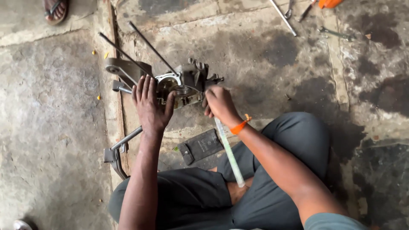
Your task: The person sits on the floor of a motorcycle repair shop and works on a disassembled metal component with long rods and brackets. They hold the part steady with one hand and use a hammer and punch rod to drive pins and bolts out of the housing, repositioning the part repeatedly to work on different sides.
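Both arms are bare from the wrist to the upper arm; the right wrist carries an orange band (240,126); a grey-blue short sleeve (330,221) shows at the right shoulder; dark grey trousers (272,196) cover both legs, split open at one knee.

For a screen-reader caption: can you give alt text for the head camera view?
Seated on a stained concrete floor, a person steadies a grey metal engine part with the left hand while the right hand grips a long pale tool against it. Wrenches lie farther off.
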